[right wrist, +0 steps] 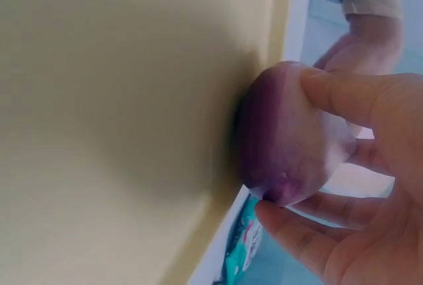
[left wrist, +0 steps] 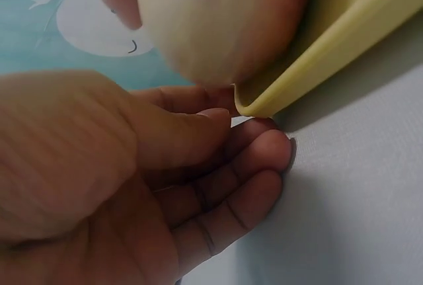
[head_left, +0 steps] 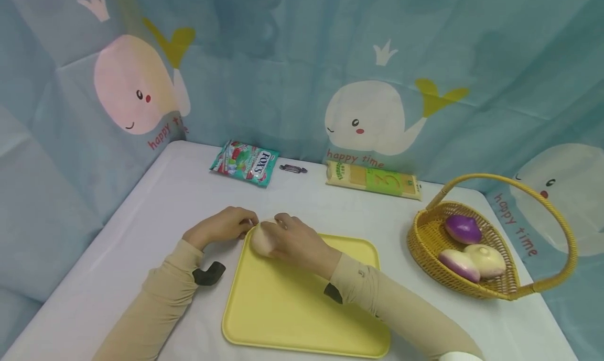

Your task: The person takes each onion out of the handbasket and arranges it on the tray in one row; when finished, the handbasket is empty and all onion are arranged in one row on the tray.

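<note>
A white-and-purple turnip [head_left: 261, 241] is in my right hand [head_left: 302, 245], at the far left corner of a yellow tray [head_left: 302, 314]. In the right wrist view the thumb and fingers grip the turnip [right wrist: 284, 139] from its pale side, its purple part facing the tray floor. Whether it touches the floor I cannot tell. My left hand [head_left: 220, 228] is at the same corner outside the tray. Up close, the left fingers [left wrist: 254, 156] curl around the tray's corner [left wrist: 264, 103], with the thumb tip beside it.
On the right stands a wicker basket [head_left: 427, 261] with a tall handle, holding a purple turnip [head_left: 463, 229] and pale ones [head_left: 486, 260]. Along the back lie a green candy bag [head_left: 245, 163], a small wrapped candy [head_left: 293, 168] and a noodle packet [head_left: 373, 180]. A curtain hangs behind.
</note>
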{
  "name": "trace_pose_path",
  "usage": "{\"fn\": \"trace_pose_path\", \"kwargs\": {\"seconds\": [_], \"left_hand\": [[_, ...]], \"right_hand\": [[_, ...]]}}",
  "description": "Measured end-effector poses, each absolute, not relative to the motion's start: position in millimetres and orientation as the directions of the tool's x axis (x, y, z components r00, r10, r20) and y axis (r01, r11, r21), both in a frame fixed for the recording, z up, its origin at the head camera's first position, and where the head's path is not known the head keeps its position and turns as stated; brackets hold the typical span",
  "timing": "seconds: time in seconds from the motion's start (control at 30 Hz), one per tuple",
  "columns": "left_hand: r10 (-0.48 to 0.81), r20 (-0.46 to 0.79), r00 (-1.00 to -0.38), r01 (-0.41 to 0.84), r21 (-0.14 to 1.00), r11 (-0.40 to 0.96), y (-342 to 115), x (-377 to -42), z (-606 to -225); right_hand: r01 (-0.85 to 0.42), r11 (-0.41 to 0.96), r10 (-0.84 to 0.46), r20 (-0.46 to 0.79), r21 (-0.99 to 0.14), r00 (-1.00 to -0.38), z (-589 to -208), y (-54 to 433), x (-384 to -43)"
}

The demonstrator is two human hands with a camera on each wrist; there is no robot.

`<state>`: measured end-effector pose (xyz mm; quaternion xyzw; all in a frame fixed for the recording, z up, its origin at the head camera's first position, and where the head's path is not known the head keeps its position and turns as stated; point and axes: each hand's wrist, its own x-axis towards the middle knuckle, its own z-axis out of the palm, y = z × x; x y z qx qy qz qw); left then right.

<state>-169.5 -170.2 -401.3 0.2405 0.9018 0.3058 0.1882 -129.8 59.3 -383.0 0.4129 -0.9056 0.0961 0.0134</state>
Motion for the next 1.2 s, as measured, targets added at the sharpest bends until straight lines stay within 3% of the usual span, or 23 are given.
{"fn": "trace_pose_path", "kwargs": {"seconds": [0.5,0.83,1.03,1.2], "left_hand": [[0.574,-0.153,-0.804,0.383,0.604,0.699,-172.6,-171.1,-403.8],[0.579,-0.135,-0.804,0.404,0.59,0.699,-172.9,-173.3,-407.2],[0.576,-0.116,-0.809,0.408,0.594,0.693,-174.8,-170.0,-408.2],[0.572,-0.115,-0.812,0.407,0.59,0.697,-176.0,-169.9,-405.6]], "right_hand": [[-0.785,0.592,-0.781,0.113,-0.18,-0.615,-386.0,46.1,-130.8],[-0.767,0.598,-0.774,0.081,-0.232,-0.628,-387.1,48.2,-134.7],[-0.654,0.709,-0.676,0.007,-0.263,-0.737,-371.7,87.6,-133.0],[-0.492,0.828,-0.482,0.106,-0.27,-0.87,-350.9,183.2,-130.9]]}}
